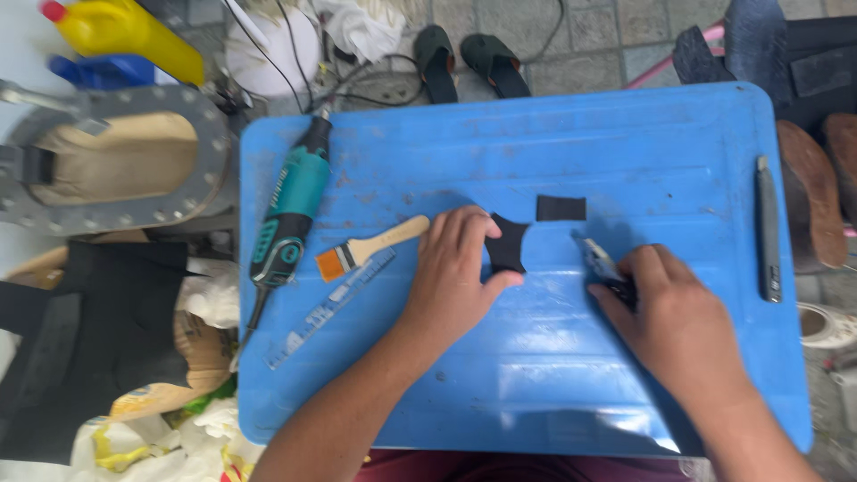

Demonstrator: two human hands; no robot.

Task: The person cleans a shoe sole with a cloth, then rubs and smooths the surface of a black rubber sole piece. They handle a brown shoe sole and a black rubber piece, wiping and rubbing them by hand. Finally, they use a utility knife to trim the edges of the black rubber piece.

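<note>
Rubber piece (507, 243), thin, floppy: your left hand (453, 277) pins its edge flat mid-table; right hand (674, 312) fingers clench a cutter (600, 263).

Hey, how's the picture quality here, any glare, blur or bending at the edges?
Head view: soft daylight, faint shadows under both hands; pale glare on the blue board near its front edge; the black piece under the left hand is sharp; the tool in the right hand looks slightly smeared; the board's edges bow from wide-lens distortion.
</note>
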